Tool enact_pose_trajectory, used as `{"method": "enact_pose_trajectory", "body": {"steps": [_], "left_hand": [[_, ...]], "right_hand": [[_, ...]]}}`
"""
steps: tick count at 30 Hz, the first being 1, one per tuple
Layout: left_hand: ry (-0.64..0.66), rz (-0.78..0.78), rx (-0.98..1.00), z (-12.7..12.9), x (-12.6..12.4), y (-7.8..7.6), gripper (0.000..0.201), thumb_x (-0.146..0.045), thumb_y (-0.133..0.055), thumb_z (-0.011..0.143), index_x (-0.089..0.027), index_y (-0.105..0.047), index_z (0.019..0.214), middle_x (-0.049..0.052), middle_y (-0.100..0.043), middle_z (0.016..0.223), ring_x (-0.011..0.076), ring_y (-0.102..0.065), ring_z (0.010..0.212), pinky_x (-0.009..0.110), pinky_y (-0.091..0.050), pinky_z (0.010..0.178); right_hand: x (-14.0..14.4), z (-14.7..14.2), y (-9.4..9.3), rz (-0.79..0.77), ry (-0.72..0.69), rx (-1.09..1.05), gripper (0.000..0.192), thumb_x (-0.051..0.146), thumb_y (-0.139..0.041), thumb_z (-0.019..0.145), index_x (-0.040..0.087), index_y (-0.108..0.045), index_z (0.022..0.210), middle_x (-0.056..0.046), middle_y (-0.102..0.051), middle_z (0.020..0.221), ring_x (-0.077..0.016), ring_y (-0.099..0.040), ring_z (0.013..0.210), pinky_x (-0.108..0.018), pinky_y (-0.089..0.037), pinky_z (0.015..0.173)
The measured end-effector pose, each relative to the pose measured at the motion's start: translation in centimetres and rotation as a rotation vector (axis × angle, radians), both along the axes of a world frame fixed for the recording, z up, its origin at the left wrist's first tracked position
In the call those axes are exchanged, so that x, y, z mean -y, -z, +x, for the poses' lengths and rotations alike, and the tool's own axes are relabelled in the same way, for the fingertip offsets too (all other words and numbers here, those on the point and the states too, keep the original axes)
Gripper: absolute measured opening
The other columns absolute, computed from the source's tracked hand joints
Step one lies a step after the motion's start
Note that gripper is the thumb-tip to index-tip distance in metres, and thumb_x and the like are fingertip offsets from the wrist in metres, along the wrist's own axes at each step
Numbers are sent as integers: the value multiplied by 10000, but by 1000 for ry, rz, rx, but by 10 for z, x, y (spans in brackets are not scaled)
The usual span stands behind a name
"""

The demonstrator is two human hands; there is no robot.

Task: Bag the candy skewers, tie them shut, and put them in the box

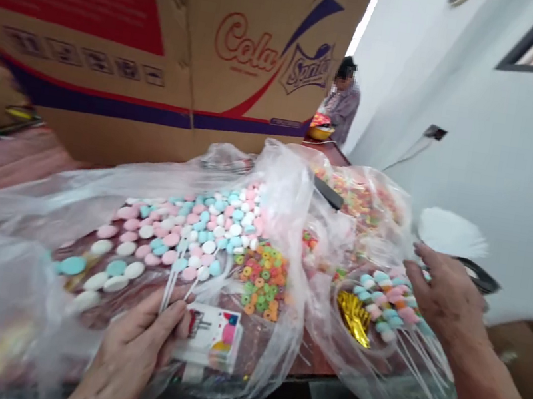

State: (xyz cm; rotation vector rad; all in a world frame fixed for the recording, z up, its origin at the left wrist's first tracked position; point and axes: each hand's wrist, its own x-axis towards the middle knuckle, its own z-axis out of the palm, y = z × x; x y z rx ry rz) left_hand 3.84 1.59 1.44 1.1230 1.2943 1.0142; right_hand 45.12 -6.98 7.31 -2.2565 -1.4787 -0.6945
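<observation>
Left hand [134,350] at 6 o'clock, grip pinched shut on thin white sticks [174,272], held upright clear of pastel candy discs [179,240] in open plastic bag [13,233] on desk [10,159]; right hand [443,298] at 3 o'clock, fingers loose, holding nothing, resting over finished candy skewers [389,303]; cardboard box [170,42] at 12.

There is one view, from a camera on the person's head, looking forward and down across a table [10,159] at close range. The left hand [131,353] sits at the bottom centre of the frame and the right hand [443,295] at the right. A cardboard box [170,42] fills the upper left, a white wall [480,159] the upper right.
</observation>
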Motion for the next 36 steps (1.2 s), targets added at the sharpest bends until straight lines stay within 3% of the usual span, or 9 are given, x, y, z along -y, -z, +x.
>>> {"method": "enact_pose_trajectory", "body": {"steps": [2, 5, 10, 13, 17, 21, 25, 28, 36], "left_hand": [[16, -34, 65, -3, 1, -1, 368, -525, -735, 713, -178, -654, 806, -50, -554, 549, 41, -332, 366, 146, -205, 343], [26, -56, 147, -8, 4, -1, 349, -518, -699, 759, -178, -636, 810, -54, -547, 577, 26, -282, 378, 145, -179, 361], [40, -73, 176, -13, 10, 0, 393, -510, -631, 818, -168, -539, 647, -69, -439, 514, 32, -246, 390, 162, -143, 373], [69, -84, 177, -16, 11, 5, 383, -497, -612, 839, -174, -530, 652, -69, -430, 510, 38, -250, 393, 171, -133, 376], [120, -75, 162, -22, 13, 16, 392, -496, -565, 887, -172, -538, 669, -74, -390, 495, 43, -230, 407, 187, -127, 392], [126, -78, 187, -26, 14, 26, 391, -479, -541, 915, -172, -532, 674, -78, -369, 488, 44, -229, 407, 197, -126, 400], [103, -88, 250, -24, 13, 27, 382, -476, -554, 907, -173, -526, 677, -81, -378, 496, 41, -229, 402, 189, -132, 392], [78, -91, 283, -22, 12, 26, 360, -473, -578, 886, -173, -532, 692, -73, -420, 521, 39, -236, 399, 183, -133, 381], [76, -71, 253, -24, 13, 26, 366, -478, -577, 886, -174, -534, 687, -68, -448, 522, 41, -262, 392, 178, -159, 382]], "right_hand": [[-18, -30, -5, 97, -146, -67, 407, 387, -450, 907, 136, -670, 1139, -171, -709, 1075, -313, -641, 1032, -457, -488, 926], [-48, -89, -8, 96, -390, -261, 325, 360, -487, 907, 191, -686, 1102, -100, -724, 1086, -251, -674, 979, -410, -511, 909], [-95, -182, 5, -194, -781, -480, 270, 211, -482, 928, 206, -689, 1101, -70, -726, 1049, -199, -666, 958, -347, -515, 876], [-115, -220, 22, -332, -936, -440, 257, 143, -498, 922, 192, -683, 1094, -62, -705, 1054, -186, -633, 990, -327, -496, 904], [-128, -246, 41, -504, -935, -183, 209, 116, -523, 913, 155, -673, 1053, -95, -667, 1090, -224, -578, 1054, -335, -478, 912], [-131, -246, 46, -558, -836, -112, 216, 56, -491, 887, 138, -671, 973, -119, -675, 985, -255, -587, 965, -349, -477, 836], [-133, -241, 44, -554, -759, -126, 244, 79, -480, 885, 158, -648, 1042, -101, -674, 959, -236, -604, 906, -324, -465, 781], [-134, -245, 43, -508, -799, -180, 260, 120, -462, 907, 191, -628, 1095, -74, -660, 1005, -212, -605, 932, -304, -454, 799], [-129, -271, 55, -474, -801, -333, 169, 101, -516, 877, 137, -605, 1015, -128, -628, 1027, -247, -601, 940, -342, -484, 800]]}}
